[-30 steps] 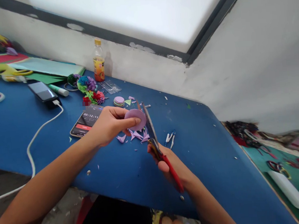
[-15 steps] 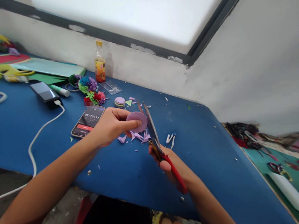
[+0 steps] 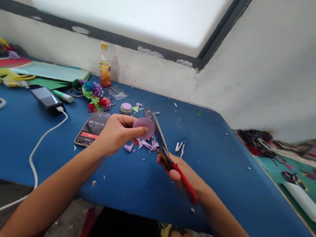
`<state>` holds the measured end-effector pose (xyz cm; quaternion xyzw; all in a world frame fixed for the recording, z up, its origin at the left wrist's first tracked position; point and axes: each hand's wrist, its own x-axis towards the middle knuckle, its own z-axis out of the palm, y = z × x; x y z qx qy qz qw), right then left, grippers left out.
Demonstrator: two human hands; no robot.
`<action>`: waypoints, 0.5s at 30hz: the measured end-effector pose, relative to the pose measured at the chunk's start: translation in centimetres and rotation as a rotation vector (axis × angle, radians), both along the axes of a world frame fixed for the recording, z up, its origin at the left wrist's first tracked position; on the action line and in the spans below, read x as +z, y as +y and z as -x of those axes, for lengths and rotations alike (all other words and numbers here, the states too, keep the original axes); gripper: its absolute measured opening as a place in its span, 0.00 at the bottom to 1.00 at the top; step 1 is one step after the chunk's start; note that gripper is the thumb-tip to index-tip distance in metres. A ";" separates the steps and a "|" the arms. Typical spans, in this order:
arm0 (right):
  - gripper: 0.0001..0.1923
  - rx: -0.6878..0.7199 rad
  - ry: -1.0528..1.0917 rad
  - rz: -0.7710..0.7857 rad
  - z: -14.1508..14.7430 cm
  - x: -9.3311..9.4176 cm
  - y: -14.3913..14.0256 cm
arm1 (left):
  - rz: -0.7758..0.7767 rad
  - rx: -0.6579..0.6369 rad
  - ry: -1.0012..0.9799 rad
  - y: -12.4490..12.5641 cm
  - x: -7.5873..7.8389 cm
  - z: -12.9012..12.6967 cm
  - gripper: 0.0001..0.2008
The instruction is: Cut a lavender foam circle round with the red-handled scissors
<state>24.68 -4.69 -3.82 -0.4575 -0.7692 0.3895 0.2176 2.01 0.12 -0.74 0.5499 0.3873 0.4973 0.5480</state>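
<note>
Left hand: thumb and fingers pinch a purple disc, held above table, middle of scene. Right hand: gripping red-handled scissors, blades parted at the disc's right edge, one blade partly behind it.

Containers: one bottle, upright, yellow cap, orange-red drink inside, far side near the wall. Clear plastic sleeve just near-right of it, contents too small to tell.

Counts: one disc visible in hand, layers can't tell. One stack of discs, purple on top, far of the left hand, layers too thin to count. Several purple scraps below the held disc, overlapping, no exact number. One phone with timer at 00:12:11, left of the hands. One dark device farther left, one white cable plugged in. One green-and-white tube beside it. Ruffled flowers, bunched, count unclear. One blue-and-white tool, right of the scissors
</note>
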 end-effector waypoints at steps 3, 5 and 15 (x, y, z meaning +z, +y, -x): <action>0.44 -0.013 0.001 0.004 -0.2 -0.4 0.1 | -0.007 -0.001 0.009 0.1 0.0 0.0 0.08; 0.43 -0.038 0.013 0.006 -0.2 -0.6 0.1 | -0.014 -0.002 0.016 0.1 -0.1 0.1 0.08; 0.35 -0.087 0.036 0.011 0.4 -0.5 0.0 | 0.006 0.003 0.026 0.0 0.0 -0.1 0.10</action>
